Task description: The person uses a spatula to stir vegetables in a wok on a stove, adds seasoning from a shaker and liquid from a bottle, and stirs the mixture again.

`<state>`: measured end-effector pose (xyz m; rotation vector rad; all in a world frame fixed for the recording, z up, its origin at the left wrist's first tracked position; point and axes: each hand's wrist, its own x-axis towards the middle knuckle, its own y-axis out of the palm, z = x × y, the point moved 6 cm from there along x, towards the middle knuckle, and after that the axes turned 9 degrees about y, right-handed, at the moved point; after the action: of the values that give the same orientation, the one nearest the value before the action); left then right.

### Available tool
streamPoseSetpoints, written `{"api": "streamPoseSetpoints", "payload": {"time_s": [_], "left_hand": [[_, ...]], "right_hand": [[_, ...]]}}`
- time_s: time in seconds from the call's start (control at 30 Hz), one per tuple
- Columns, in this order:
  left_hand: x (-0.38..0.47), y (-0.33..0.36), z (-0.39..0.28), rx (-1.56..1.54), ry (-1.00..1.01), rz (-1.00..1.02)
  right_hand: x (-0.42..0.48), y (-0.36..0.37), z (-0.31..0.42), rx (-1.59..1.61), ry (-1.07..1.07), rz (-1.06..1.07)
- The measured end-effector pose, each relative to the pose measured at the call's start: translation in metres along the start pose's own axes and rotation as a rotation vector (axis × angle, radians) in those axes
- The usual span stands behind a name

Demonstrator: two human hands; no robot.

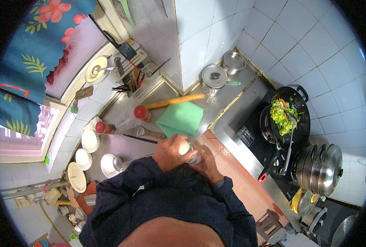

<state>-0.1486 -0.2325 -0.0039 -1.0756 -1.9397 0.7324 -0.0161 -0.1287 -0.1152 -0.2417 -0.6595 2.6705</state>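
Observation:
Close to my chest, a small jar (195, 158) with a cream-coloured lid (185, 148) is held between both hands. My left hand (169, 152) wraps around the lid end. My right hand (208, 165) grips the jar's body from the other side. The jar is tilted, and its contents are too blurred to tell. Just beyond my hands lies a folded green cloth or sheet (183, 117) on the steel counter. To the right, a black wok (305, 123) on the hob holds chopped green vegetables (280, 115) with orange pieces, and a metal spatula (290, 148) rests in it.
Two red-lidded jars (140, 112), a wooden rolling pin (176, 101), a scraper (150, 133) and white bowls (90, 141) occupy the left counter. Lidded steel pots (214, 77) stand in the corner. A stacked steamer (320, 169) sits beside the wok, whose handle (264, 173) juts toward the counter edge.

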Motion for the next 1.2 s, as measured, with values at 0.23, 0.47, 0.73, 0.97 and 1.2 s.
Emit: {"api": "streamPoseSetpoints", "payload": {"time_s": [0.23,0.47,0.73,0.97,1.2], "left_hand": [[-0.03,0.02,0.087,-0.052,-0.43,-0.078],[-0.111,0.053,0.171,0.33,-0.497,0.247],[-0.189,0.055,0.231,0.509,-0.673,0.356],[-0.211,0.044,0.236,0.674,-0.707,0.351],[-0.078,0.03,0.107,-0.454,-0.648,0.095]], "right_hand": [[-0.003,-0.007,-0.013,0.082,0.145,-0.075],[-0.003,-0.006,-0.004,0.123,0.144,-0.066],[0.002,-0.003,0.003,0.156,0.133,-0.087],[0.011,-0.012,0.015,0.186,0.215,-0.169],[0.021,-0.021,0.041,0.12,0.186,-0.135]]}}
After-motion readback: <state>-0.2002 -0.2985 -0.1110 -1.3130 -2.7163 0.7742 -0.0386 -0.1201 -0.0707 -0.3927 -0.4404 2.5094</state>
